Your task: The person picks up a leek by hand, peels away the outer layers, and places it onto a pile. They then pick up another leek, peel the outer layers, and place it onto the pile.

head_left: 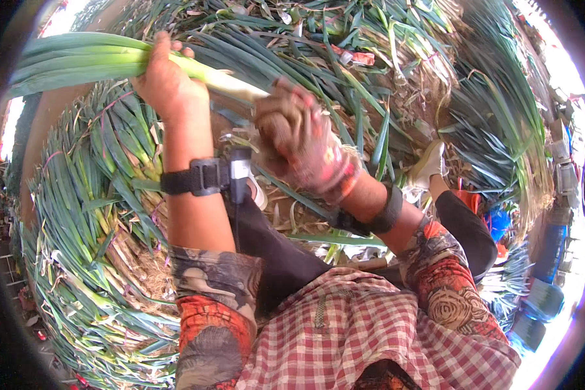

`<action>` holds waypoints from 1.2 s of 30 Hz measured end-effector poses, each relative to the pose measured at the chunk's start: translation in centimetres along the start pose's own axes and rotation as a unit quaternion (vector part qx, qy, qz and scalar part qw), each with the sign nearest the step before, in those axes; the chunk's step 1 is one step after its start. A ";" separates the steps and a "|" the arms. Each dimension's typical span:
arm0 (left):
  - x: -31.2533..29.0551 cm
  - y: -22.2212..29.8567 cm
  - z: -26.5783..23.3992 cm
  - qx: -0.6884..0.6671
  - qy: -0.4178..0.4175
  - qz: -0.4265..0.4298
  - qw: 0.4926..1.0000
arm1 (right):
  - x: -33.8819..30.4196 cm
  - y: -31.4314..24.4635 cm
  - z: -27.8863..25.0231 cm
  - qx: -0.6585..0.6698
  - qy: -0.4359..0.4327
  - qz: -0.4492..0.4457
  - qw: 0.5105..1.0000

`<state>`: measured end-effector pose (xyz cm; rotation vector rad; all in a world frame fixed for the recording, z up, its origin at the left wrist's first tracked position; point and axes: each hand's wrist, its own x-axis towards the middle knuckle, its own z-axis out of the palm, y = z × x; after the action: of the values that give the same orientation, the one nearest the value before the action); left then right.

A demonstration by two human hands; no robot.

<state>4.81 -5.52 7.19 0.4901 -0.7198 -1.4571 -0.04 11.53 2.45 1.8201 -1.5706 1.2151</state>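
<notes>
A thick leek (231, 84) lies across the upper left, its broad green leaves pointing left and its pale stem pointing right. My bare left hand (169, 84) is wrapped round it where the green turns to white. Over the root end, my right hand (299, 133) is curled in a dirty, pinkish patterned glove. Motion blurs the glove, and the tip of the stem is hidden behind it. Both wrists wear black straps; a small device sits on the left one.
Tied bundles of leeks (104, 143) cover the left side. More leeks (260, 58) lie ahead, and another heap (500, 97) stands at the right. Loose leaves and peelings litter the ground round my light shoe (428, 164). A blue plastic bag (497, 224) lies at the right.
</notes>
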 end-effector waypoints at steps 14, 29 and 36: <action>2.5 0.9 -0.3 0.046 0.028 -0.008 0.999 | -31.4 2.9 -10.1 -0.151 -0.566 0.375 0.718; -0.6 -0.8 1.3 0.047 -0.129 -0.136 0.981 | -8.2 0.8 -4.4 0.189 -0.223 0.431 0.854; -7.1 -2.9 0.4 0.497 -0.340 0.026 0.798 | -3.9 -0.7 -7.4 0.497 -0.109 0.576 0.640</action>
<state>2.69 1.37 4.44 0.7164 -2.1060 -1.0799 -1.68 19.73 3.16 1.2220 -2.6583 3.0012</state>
